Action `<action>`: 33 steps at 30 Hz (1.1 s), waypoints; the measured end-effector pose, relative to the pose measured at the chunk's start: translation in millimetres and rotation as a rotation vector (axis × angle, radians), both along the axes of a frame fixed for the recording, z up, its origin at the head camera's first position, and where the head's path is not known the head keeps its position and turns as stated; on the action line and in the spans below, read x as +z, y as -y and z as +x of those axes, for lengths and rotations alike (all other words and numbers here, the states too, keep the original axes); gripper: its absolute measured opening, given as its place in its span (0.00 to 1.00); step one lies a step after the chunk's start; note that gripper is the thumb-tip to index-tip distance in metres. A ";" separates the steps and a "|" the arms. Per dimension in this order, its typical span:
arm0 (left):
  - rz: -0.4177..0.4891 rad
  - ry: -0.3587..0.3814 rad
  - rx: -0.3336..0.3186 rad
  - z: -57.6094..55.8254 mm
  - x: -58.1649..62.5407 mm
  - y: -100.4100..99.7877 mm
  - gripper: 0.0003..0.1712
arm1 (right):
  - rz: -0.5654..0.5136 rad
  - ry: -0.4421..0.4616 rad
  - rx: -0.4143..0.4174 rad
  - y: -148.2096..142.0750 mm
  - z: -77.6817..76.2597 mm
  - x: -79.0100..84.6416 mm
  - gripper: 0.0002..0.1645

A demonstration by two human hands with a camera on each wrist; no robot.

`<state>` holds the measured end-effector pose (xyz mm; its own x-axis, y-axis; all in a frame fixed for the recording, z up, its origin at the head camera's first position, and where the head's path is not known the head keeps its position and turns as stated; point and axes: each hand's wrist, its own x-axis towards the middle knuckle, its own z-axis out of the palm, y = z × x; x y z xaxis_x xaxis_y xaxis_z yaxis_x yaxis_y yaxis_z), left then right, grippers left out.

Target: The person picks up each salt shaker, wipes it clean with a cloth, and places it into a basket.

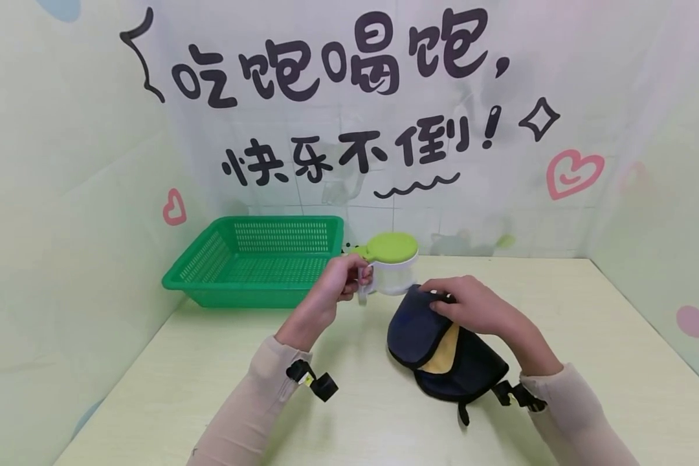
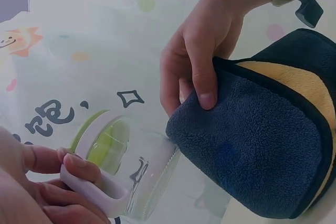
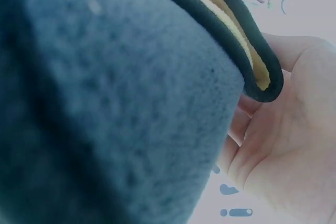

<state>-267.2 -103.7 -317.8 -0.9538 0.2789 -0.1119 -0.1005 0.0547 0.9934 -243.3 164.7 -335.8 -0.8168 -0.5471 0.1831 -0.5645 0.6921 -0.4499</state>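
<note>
Presently, both hands hold: jar on the left, cloth on the right

From my remote place, I see the person's left hand [image 1: 339, 279] with thumb and fingers clamped on the white handle [image 2: 105, 191] of a clear jar [image 1: 395, 279]. Its lid [image 1: 391, 247] is bright green and sits closed on top. Whether the jar's base touches the light wooden table [image 1: 617, 356], I cannot tell.

The right hand [image 1: 468, 304] pinches the upper edge of a folded plush cloth [image 1: 415, 331], the thumb on its front side. This cloth is dark blue with black edging, and a yellow layer shows between the folds. Its upper corner is just beside the jar's base; I cannot say if they touch.

Behind the left hand I see a green plastic basket [image 1: 239, 298], and the back wall [image 1: 559, 77] carries black Chinese characters.
</note>
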 end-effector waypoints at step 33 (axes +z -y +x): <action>0.034 -0.002 -0.123 14.4 0.1 -7.4 0.14 | -0.353 0.252 0.066 -32.9 -25.8 -30.8 0.23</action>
